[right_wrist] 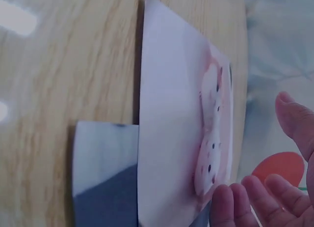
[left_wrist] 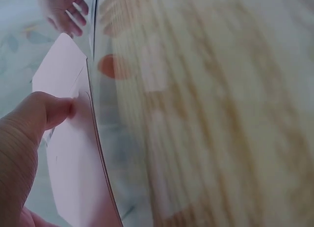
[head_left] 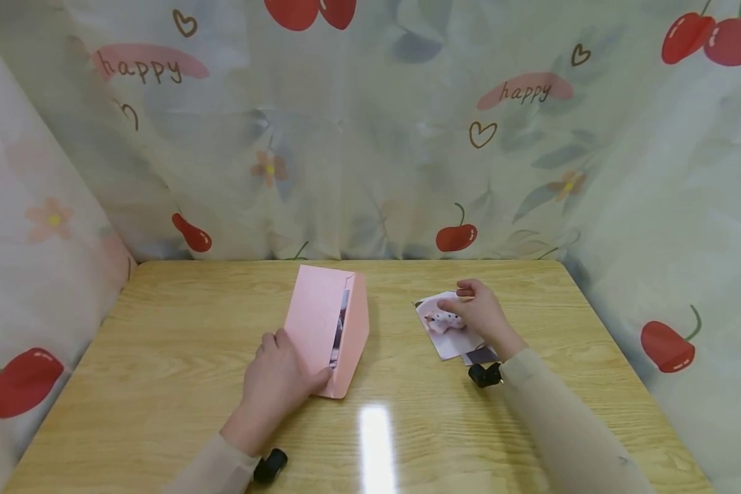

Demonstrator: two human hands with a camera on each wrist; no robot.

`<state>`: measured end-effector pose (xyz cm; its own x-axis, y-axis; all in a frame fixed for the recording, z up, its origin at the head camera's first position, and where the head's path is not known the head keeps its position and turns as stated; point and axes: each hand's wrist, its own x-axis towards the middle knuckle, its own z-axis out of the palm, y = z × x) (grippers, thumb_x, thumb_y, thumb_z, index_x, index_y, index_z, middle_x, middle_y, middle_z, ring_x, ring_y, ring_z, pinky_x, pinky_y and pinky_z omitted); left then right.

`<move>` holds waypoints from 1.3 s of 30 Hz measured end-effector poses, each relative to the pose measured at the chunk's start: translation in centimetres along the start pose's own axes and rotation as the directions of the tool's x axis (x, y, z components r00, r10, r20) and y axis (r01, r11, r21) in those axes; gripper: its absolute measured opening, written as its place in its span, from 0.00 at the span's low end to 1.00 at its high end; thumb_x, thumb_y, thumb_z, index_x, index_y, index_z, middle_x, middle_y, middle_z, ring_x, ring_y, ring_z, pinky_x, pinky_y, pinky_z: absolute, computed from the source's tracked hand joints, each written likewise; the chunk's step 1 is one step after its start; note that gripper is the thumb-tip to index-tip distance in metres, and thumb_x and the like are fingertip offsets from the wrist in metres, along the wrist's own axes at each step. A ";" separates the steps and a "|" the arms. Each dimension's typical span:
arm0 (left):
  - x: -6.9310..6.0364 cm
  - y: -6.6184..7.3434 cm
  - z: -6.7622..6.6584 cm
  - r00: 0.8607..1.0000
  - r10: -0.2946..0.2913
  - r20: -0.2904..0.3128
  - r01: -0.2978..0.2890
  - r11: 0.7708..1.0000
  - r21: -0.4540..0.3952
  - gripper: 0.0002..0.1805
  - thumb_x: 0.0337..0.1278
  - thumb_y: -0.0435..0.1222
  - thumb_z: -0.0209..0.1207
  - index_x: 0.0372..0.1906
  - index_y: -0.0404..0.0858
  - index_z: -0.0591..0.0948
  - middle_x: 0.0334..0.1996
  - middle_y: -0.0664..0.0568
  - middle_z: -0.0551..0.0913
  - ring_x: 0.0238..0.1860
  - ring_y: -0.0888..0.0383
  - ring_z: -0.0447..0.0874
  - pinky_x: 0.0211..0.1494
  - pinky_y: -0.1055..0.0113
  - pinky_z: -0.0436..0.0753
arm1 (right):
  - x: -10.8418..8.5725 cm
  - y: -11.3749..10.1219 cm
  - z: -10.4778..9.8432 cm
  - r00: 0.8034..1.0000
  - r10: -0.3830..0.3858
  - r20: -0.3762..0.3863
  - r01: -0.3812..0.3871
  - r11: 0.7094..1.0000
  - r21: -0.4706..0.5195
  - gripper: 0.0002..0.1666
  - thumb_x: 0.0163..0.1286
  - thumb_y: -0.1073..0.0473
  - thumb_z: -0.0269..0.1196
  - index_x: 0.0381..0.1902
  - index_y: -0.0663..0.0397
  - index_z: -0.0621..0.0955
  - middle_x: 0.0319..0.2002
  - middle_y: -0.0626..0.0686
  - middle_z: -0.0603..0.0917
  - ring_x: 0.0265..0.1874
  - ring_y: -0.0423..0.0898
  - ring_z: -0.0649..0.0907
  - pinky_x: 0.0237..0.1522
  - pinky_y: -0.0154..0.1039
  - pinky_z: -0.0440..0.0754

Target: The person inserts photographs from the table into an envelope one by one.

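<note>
A pink envelope lies on the table, its flap side turned right and its mouth part open, with dark printed pictures showing inside. My left hand grips its near left part, the thumb pressing beside the opening. On the right, a small pile of photo cards lies on the table. The top card shows a white spotted figure on pale pink, and a grey card sticks out beneath. Just above the pile hovers my right hand, fingers loosely bent and holding nothing.
The wood-grain table has a glossy surface with a bright light reflection near the front. Patterned curtains close in the back and both sides. A small black device is worn at each wrist.
</note>
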<state>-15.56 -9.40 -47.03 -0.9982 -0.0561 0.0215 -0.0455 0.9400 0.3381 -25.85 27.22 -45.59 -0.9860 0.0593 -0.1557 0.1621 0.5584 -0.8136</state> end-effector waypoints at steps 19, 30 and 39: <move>0.0 0.0 -0.4 0.999 -0.025 0.042 0.027 0.999 -0.045 0.58 0.28 0.70 0.65 0.52 0.24 0.68 0.39 0.38 0.69 0.32 0.49 0.72 0.33 0.53 0.78 | 0.6 1.0 0.7 0.998 0.063 -0.023 -0.065 0.988 -0.139 0.53 0.54 0.47 0.74 0.68 0.63 0.61 0.62 0.65 0.70 0.57 0.60 0.73 0.54 0.55 0.74; 0.2 0.0 -0.5 0.998 -0.039 0.044 0.042 0.998 -0.056 0.56 0.29 0.69 0.65 0.52 0.25 0.68 0.40 0.38 0.70 0.31 0.50 0.72 0.32 0.55 0.78 | 0.5 0.3 1.4 0.999 0.023 -0.049 -0.034 0.974 -0.225 0.57 0.51 0.49 0.76 0.70 0.64 0.59 0.60 0.67 0.71 0.51 0.60 0.76 0.49 0.54 0.77; 0.2 0.0 -0.5 0.999 -0.029 0.028 0.031 0.998 -0.057 0.55 0.29 0.69 0.65 0.50 0.25 0.68 0.38 0.39 0.69 0.30 0.50 0.72 0.30 0.55 0.77 | 0.7 -0.1 1.8 0.997 0.048 -0.056 -0.062 0.956 -0.286 0.55 0.53 0.46 0.74 0.69 0.66 0.61 0.57 0.69 0.69 0.48 0.60 0.73 0.45 0.52 0.78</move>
<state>-15.76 -9.63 -46.57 -0.9971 -0.0744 -0.0148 -0.0742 0.9172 0.3915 -26.44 25.75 -46.65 -0.9778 0.1320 -0.1627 0.2047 0.7667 -0.6085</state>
